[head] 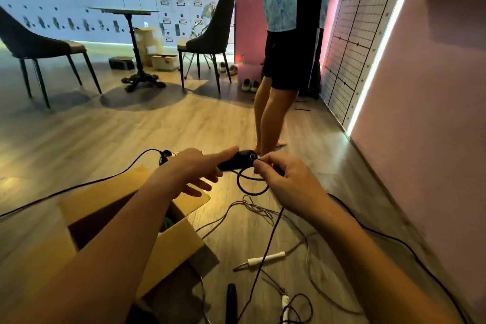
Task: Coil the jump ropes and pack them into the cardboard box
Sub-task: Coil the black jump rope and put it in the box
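Observation:
My left hand [200, 168] grips a black jump rope handle [238, 160] in front of me. My right hand [284, 179] pinches the black rope [252, 189] right at the handle's end, where one small loop hangs. The rope runs down from that hand to the floor, toward a second black handle [231, 300]. An open cardboard box [173, 247] stands on the floor under my left forearm. A white-handled jump rope [265, 258] with a thin grey cord lies tangled on the floor to the right of the box.
A person stands barefoot just beyond my hands [273, 113]. A black cable [79, 187] runs across the wooden floor to a power strip [171, 154]. A pink wall [420, 113] closes the right side. Two chairs and a small table [131, 42] stand at the back.

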Available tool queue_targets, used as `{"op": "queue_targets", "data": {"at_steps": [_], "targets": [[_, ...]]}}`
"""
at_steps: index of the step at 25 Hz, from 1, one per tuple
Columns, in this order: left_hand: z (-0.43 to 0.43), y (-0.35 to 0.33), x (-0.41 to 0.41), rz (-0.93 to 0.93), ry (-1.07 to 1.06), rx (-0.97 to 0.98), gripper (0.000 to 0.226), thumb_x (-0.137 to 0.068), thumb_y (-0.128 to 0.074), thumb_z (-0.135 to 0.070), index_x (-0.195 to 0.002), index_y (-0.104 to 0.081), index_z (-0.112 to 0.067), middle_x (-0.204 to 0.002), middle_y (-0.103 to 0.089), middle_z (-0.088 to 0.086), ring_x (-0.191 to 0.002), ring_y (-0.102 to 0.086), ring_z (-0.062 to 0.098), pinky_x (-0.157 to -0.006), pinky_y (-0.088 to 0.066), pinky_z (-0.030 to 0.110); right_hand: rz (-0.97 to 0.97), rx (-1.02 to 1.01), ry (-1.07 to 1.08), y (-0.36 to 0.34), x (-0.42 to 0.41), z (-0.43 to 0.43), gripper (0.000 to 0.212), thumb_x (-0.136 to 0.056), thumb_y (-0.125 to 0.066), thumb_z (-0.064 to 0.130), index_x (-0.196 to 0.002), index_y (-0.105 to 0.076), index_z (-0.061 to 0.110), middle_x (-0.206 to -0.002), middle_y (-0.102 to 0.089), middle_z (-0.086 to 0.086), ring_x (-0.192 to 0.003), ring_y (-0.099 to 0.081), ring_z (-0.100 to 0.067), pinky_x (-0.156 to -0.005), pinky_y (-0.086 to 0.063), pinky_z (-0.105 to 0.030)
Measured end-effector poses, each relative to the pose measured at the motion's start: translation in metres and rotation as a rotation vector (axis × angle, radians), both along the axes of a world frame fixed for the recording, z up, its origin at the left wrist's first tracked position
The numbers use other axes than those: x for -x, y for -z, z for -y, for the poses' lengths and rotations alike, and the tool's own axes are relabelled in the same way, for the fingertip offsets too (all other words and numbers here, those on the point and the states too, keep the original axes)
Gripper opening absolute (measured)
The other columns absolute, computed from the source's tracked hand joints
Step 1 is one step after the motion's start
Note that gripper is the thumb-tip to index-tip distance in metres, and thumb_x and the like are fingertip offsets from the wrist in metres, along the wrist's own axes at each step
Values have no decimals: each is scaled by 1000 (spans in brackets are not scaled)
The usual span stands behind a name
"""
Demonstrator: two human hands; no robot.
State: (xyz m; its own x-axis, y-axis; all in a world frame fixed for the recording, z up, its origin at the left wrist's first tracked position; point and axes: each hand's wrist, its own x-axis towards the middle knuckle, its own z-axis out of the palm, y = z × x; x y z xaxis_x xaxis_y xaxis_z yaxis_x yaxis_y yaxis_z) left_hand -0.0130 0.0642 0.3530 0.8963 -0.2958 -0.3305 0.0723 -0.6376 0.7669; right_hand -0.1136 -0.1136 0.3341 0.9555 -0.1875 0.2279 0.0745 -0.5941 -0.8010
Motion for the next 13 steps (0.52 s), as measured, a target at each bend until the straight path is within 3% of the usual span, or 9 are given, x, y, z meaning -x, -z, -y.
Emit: {"op": "queue_targets", "data": {"at_steps": [3, 5, 7, 10, 11, 13], "targets": [[17, 6, 8, 181, 247, 83, 60, -81, -47, -75, -119, -61, -31, -115, -62, -10, -111, -60, 15, -87, -51, 35, -25, -14, -33, 3, -1, 2, 24, -101, -52, 34, -101, -69, 18, -96, -68, -3, -91, -65, -17, -69, -52, -20], [31, 7, 19, 133, 444, 256, 37, -94, -39, -62, -115, -59, -39, -112, -66, -15, -113, -61, 10, -99, -47, 37, 1, -118, -17, 3, -3, 12, 27, -101, -49, 37, -99, -69, 19, -98, -70, -5, -95, -66, -20, -81, -55, -32], [41, 10, 23, 120, 476, 376, 30, -100, -39, -50, -119, -58, -36, -107, -70, -12, -104, -67, 15, -101, -49, 43, 24, -239, -6, 0, -4, 24, 33, -101, -45, 42, -99, -70, 21, -102, -69, -4, -99, -64, -17, -88, -52, -39], [42, 7, 25, 17, 410, 522, 31, -98, -48, -46, -113, -61, -23, -85, -70, -5, -80, -71, 30, -86, -57, 44, 86, -136, 18, -2, 0, 28, 33, -105, -42, 38, -100, -71, 22, -91, -61, -7, -79, -56, -8, -70, -43, -24], [39, 5, 26, -24, 413, 551, 34, -94, -54, -48, -110, -60, -18, -79, -65, 0, -69, -66, 28, -75, -57, 42, 129, -113, 48, -4, 2, 28, 31, -105, -43, 33, -102, -71, 21, -87, -62, -8, -73, -55, -5, -65, -43, -18], [32, 1, 24, -45, 407, 574, 49, -84, -62, -55, -110, -59, -14, -70, -55, 1, -55, -52, 17, -57, -49, 33, 193, -154, 168, -7, 6, 34, 28, -105, -43, 28, -103, -69, 19, -76, -61, 5, -62, -53, 3, -54, -40, -10]]}}
